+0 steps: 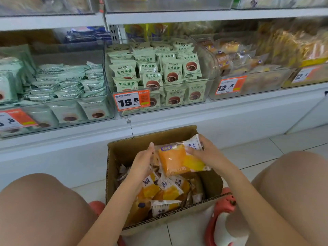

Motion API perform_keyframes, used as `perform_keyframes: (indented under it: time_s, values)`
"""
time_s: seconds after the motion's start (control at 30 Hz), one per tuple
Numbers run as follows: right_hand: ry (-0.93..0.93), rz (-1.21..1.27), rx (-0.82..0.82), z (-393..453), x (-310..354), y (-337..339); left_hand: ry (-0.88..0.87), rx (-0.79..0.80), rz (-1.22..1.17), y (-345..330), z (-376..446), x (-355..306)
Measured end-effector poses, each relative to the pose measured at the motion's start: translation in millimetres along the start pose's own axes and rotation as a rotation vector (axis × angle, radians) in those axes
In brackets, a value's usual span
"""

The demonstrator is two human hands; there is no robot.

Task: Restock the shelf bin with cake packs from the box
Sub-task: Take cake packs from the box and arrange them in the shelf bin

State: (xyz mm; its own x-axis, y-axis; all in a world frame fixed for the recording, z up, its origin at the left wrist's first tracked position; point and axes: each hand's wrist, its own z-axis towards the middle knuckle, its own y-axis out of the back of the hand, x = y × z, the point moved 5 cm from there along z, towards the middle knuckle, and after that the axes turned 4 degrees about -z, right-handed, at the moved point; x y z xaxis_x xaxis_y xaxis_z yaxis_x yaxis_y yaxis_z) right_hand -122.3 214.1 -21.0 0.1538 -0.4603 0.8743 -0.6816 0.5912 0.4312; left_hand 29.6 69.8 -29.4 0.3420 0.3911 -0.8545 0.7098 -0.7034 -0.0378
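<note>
An open cardboard box (124,150) stands on the floor between my knees, holding several orange-and-yellow cake packs (166,190). Above them I hold a stack of cake packs (179,158) between both hands. My left hand (142,164) grips its left edge and my right hand (205,153) grips its right end. On the shelf above and to the right, a clear bin (262,86) with a 12.8 price tag holds similar yellow cake packs (230,52).
A clear bin (207,89) of green packs with a 15.8 tag sits straight ahead, another green-pack bin (74,119) to its left. More bins fill the upper shelf. White floor tiles (266,153) lie right of the box. Pink shoes (225,205) flank the box.
</note>
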Motion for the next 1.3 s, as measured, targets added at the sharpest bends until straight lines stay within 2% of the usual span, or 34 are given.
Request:
perform_keyframes:
  time_s: [0.07, 0.17, 0.3, 0.4, 0.53, 0.63, 0.8, 0.97, 1.07, 1.13, 1.23, 1.3]
  values:
    - [-0.047, 0.268, 0.025, -9.2, 1.5, -9.9, 0.115, 0.017, -0.140, -8.9, -5.0, 4.0]
    - [-0.152, 0.515, 0.060, -13.5, -3.2, -27.9, -0.034, -0.062, -0.081, -3.4, -8.3, 2.0]
    - [-0.188, 0.496, -0.016, -13.1, -4.9, -39.7, -0.390, -0.220, 0.142, 7.5, -10.4, -12.3]
    - [-0.184, 0.603, -0.100, -15.9, -7.6, -40.4, -0.551, -0.262, 0.215, 7.1, -10.2, -15.1]
    - [-0.241, 0.699, -0.146, -12.7, -12.3, -37.4, -0.702, -0.265, 0.251, 3.5, -11.3, -18.9]
    - [-0.241, 0.678, -0.115, -11.4, -5.5, -34.8, -0.712, -0.273, 0.253, 5.3, -13.8, -21.9]
    - [-0.102, 0.542, 0.064, -13.6, 37.0, -22.9, -0.789, -0.386, 0.252, 21.2, -24.4, -56.3]
    - [0.020, 0.464, 0.019, -9.7, 121.5, 10.2, -1.017, -0.350, 0.292, 20.4, -56.7, -141.1]
    - [0.164, 0.432, 0.011, -7.9, 188.4, 44.0, -1.177, -0.361, 0.350, 23.5, -78.7, -207.9]
    - [0.298, 0.381, -0.067, -7.3, 238.9, 76.0, -1.297, -0.422, 0.454, 28.9, -93.8, -256.8]
    - [0.527, 0.339, -0.279, -3.5, 311.3, 125.1, -1.480, -0.610, 0.642, 37.1, -106.5, -323.6]
    - [0.632, 0.328, -0.420, 2.6, 353.1, 152.5, -1.644, -0.653, 0.767, 33.5, -109.4, -360.3]
